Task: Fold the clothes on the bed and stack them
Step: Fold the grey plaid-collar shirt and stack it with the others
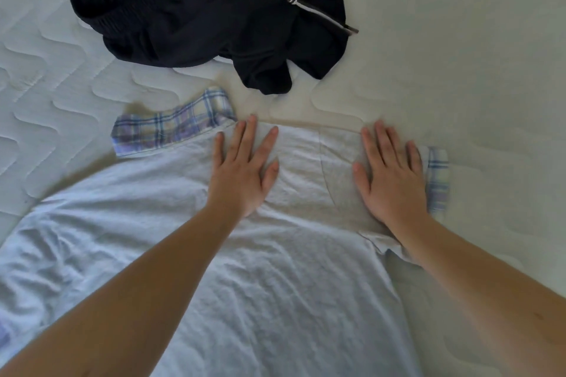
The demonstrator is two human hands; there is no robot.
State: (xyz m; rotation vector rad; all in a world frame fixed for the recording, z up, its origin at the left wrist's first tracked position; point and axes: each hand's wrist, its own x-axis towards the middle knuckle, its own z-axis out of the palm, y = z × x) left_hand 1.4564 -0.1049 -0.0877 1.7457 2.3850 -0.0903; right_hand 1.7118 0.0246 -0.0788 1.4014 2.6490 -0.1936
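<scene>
A pale grey T-shirt (275,278) with plaid sleeve cuffs lies spread flat on the bed, filling the lower middle of the view. My left hand (242,168) presses flat on its far edge near the middle, fingers straight and spread. My right hand (392,174) lies flat on the shirt's far right part, beside the right plaid cuff (438,180). The left plaid cuff (171,125) sticks out at the far left. A crumpled dark navy garment (214,18) with white drawstrings sits further back, apart from the shirt.
The white quilted mattress (459,70) stretches all around. Bare mattress shows to the right of the shirt and to the right of the navy garment. Wavy quilting runs along the left side.
</scene>
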